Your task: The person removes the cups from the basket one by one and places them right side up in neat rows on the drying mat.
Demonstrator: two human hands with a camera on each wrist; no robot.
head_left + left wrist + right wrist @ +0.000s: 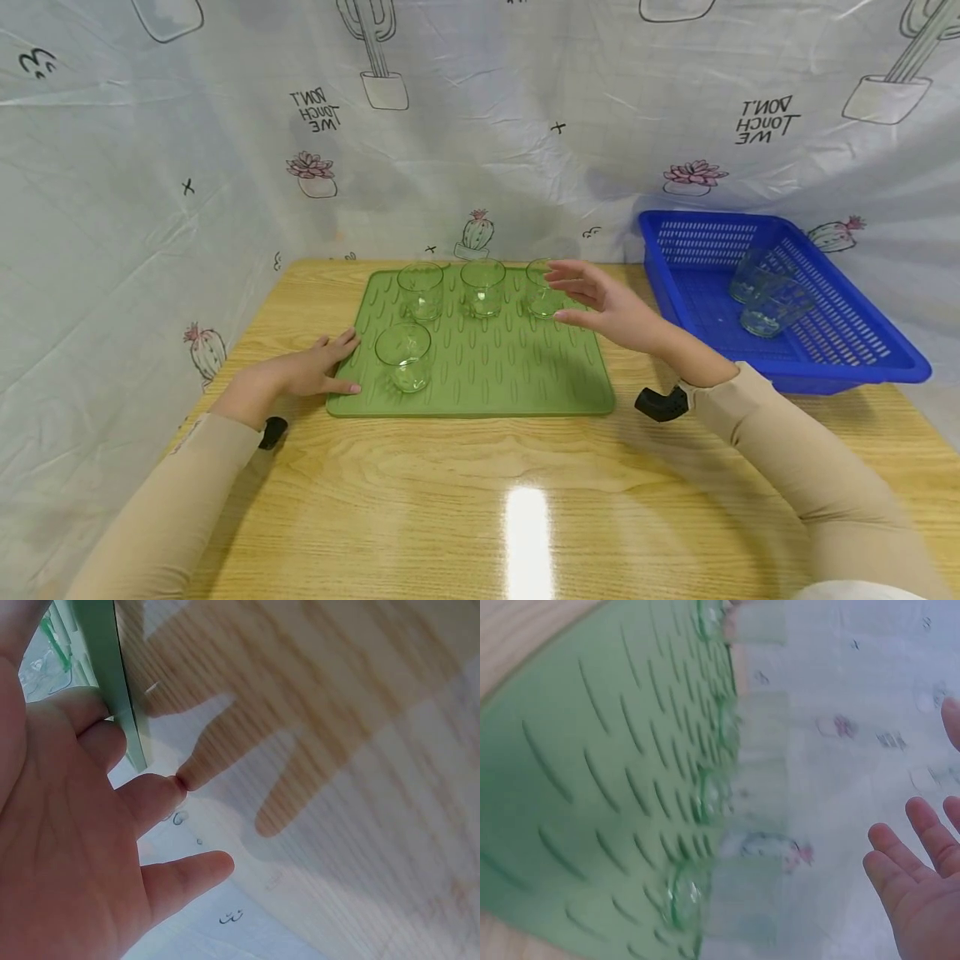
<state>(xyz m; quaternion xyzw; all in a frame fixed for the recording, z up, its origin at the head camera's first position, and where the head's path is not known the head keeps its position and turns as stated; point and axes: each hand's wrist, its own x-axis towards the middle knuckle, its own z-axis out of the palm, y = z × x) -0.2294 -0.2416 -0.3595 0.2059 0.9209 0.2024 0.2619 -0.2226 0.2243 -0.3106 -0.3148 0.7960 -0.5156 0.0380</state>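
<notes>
A green ridged mat (510,375) lies on the wooden table with a row of three clear glasses along its back: a left glass (422,293), a middle glass (483,290) and a right glass (538,296). One more glass (405,360) stands at the mat's front left. My left hand (303,371) rests at the mat's left edge, fingers spread, holding nothing. In the head view my right hand (615,312) overlaps the back right glass, its fingers loosely extended; the right wrist view shows the hand (930,900) raised and apart from the glasses.
To the right stands a blue plastic basket (840,367) with slotted walls, holding two glasses, one of them a tilted glass (772,308). A printed white curtain (480,150) hangs right behind the table (420,500) and along its left side.
</notes>
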